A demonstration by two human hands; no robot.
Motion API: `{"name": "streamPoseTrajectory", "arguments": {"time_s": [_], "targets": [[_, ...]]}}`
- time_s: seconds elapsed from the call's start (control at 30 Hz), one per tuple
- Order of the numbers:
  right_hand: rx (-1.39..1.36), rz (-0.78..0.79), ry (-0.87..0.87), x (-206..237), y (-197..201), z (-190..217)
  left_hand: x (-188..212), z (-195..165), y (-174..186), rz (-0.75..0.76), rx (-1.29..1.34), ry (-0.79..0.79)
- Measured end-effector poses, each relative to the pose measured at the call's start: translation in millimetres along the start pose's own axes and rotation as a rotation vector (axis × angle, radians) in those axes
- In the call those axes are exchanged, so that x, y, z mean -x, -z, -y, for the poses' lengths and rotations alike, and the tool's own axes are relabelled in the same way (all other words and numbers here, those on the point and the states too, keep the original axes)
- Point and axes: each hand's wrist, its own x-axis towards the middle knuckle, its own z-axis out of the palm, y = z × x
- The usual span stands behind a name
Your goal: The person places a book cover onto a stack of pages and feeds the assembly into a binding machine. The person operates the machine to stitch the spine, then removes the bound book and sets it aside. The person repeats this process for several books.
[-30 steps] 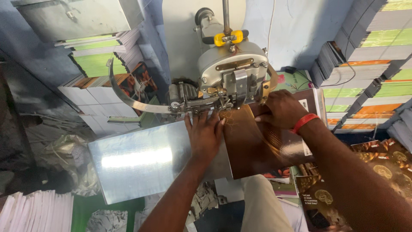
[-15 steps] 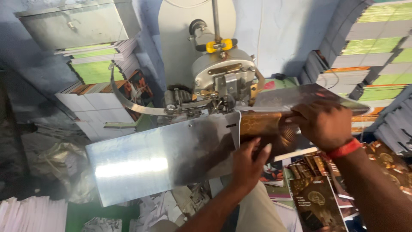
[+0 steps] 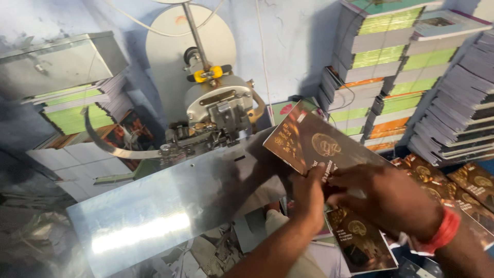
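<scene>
A brown glossy booklet (image 3: 314, 144) with gold emblems is held tilted to the right of the stitching machine head (image 3: 218, 110). My left hand (image 3: 307, 198) grips the booklet's lower edge from below. My right hand (image 3: 391, 198), with a red band at the wrist, holds the same edge from the right, fingers pressed on the cover. The booklet is off the shiny metal saddle plate (image 3: 154, 216) and clear of the machine head.
More brown booklets (image 3: 360, 242) lie under my hands and at the right (image 3: 463, 190). Tall stacks of books (image 3: 391, 62) stand against the blue wall at the right, others at the left (image 3: 77, 108). Paper scraps lie below the plate.
The booklet was under the machine head on the plate. Both hands have pulled it away to the right and lifted it; the view has shifted too.
</scene>
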Motion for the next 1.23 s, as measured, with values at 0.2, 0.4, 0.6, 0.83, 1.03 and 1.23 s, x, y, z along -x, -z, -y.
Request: {"name": "streamPoseTrajectory", "arguments": {"time_s": [0.2, 0.4, 0.6, 0.83, 1.03, 1.23], "targets": [[-0.122, 0.001, -0.57, -5.9, 18.0, -85.7, 9.9, -7.6, 16.7, 0.619, 0.052, -0.011], [-0.564, -0.01, -0.881, 16.7, 40.6, -123.3, 5.2, -15.6, 8.3, 0.739, 0.029, 0.017], [-0.693, -0.444, -1.044, 31.2, 61.7, -115.2, -19.8, -0.8, 3.6, 0.537, -0.062, 0.095], [0.015, 0.267, -1.054, -11.6, 93.9, -168.6, -53.0, 3.2, 30.0, 0.327, -0.266, 0.01], [0.334, 0.109, -0.8, -3.5, 71.1, -182.5, -57.2, 3.4, 30.6, 0.23, -0.424, -0.097], [0.196, 0.089, -0.871, -11.7, 51.6, -176.9, -38.3, -26.0, 8.1, 0.239, -0.483, -0.126]]}}
